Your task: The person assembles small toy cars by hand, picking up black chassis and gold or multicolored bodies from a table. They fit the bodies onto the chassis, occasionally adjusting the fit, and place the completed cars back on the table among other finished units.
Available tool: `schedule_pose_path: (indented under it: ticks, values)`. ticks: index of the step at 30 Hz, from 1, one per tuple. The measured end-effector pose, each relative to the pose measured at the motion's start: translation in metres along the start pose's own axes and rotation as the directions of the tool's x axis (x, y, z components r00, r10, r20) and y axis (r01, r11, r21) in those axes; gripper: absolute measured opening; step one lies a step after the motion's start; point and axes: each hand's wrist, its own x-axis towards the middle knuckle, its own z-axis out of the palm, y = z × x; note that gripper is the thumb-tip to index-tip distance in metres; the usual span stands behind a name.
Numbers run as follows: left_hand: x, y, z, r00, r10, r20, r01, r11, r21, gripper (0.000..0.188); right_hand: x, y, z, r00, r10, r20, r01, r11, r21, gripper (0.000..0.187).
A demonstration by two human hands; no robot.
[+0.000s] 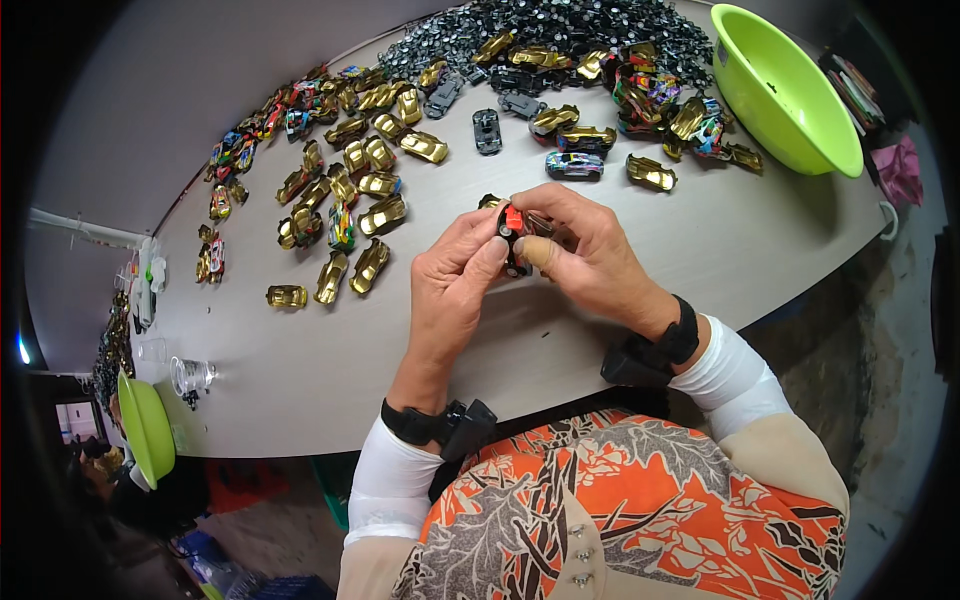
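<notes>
Red toy car (513,222) pinched between left hand (455,285) and right hand (585,255) over grey table (700,250).

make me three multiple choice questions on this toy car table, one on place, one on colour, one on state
1. Where does the big green bowl sit on the table?
A. the far right corner
B. right in front of the person
C. under the table

2. What colour are most of the loose car shells lying left of the hands?
A. white
B. gold
C. pink

3. What is happening to the small red toy car?
A. it lies untouched on the table
B. it sits in the bowl
C. both hands hold it above the table

Answers:
1 A, the bowl stands at the table's far right end.
2 B, nearly all the shells there shine gold.
3 C, the left hand and right hand pinch it between their fingertips.
</notes>
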Motion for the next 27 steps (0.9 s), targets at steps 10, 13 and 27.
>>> schedule_pose_path:
  ticks: [10, 13, 27]
  values:
    - [0.002, 0.002, -0.006, 0.986, -0.167, 0.03, 0.169, 0.965, -0.199, 0.031, 0.002, 0.002, -0.011, 0.972, 0.195, 0.132, -0.22, 0.952, 0.211, 0.034]
    - [0.002, 0.006, -0.004, 0.981, -0.19, 0.038, 0.193, 0.945, -0.263, 0.034, 0.003, -0.001, -0.01, 0.978, 0.163, 0.131, -0.192, 0.948, 0.252, 0.041]
    - [0.005, 0.008, -0.009, 0.965, -0.255, 0.063, 0.261, 0.901, -0.346, 0.036, 0.004, -0.006, -0.017, 0.954, 0.236, 0.185, -0.291, 0.876, 0.386, 0.05]
